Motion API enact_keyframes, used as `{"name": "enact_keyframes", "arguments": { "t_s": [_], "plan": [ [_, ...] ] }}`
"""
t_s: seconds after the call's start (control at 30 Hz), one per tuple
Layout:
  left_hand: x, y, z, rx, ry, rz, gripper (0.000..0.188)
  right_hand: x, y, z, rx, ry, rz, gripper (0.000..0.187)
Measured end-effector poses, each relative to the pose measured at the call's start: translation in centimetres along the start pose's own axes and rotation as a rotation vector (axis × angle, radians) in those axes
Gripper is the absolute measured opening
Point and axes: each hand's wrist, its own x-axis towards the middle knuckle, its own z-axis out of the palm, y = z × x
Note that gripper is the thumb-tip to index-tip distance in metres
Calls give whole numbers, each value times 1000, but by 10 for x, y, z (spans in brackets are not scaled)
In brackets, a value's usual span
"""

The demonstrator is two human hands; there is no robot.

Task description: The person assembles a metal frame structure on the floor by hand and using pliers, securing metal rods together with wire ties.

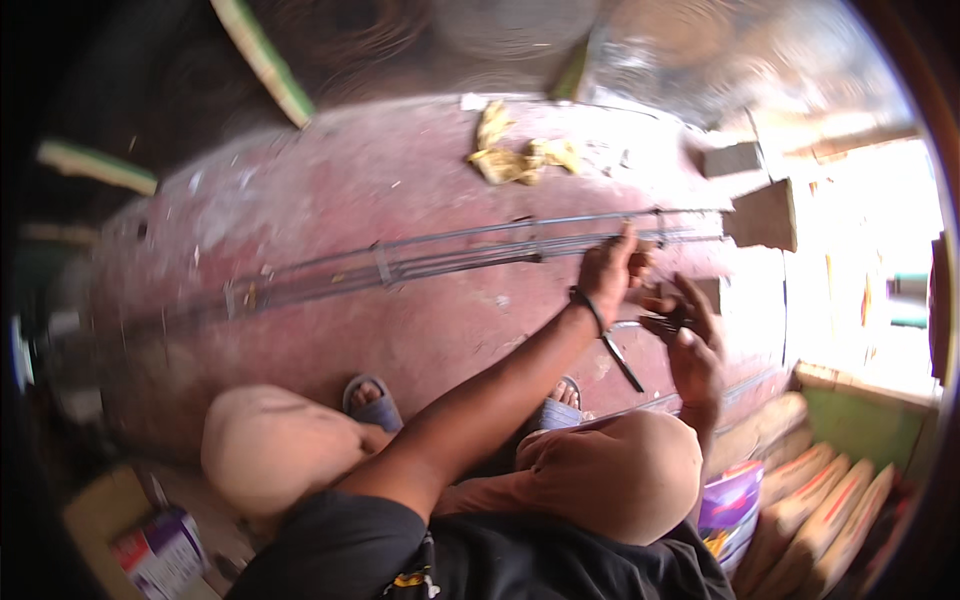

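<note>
A long bundle of thin steel bars [420, 262] with wire ties lies across the reddish floor [400, 190]. My left hand [608, 272], a dark band on its wrist, reaches forward and closes its fingers on the bars near their right end. Just to the right and nearer to me, my right hand [692, 350] is curled around a small dark metal piece [662, 322], apparently tie wire or a tool. A thin dark rod [622, 362] slants down below the left wrist; which hand holds it is unclear. My bare knees [620, 470] fill the foreground.
A crumpled yellow cloth [520, 155] lies beyond the bars. Wooden blocks [765, 215] sit at the bars' right end. Stacked boards [820, 510] and a purple bag [730, 500] are at the lower right, a box [160, 550] at the lower left. My sandalled feet [370, 400] rest on the floor.
</note>
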Motion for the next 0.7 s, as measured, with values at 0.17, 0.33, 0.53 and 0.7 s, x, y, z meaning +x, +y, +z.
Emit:
{"name": "enact_keyframes", "arguments": {
  "t_s": [0.17,0.33,0.53,0.7],
  "plan": [
    [-3,21,6,-570,-106,-169,43,48,-15,41,-514,336,-296,49],
    [-10,101,-19,-666,-84,98,48,122,-60,130,-857,4,-297,33],
    [8,98,-16,-850,-159,84,43,153,-97,111,-1329,-121,-58,20],
    [32,105,-64,-831,-247,221,41,174,-81,113,-1266,-379,8,21]
  ]
}}
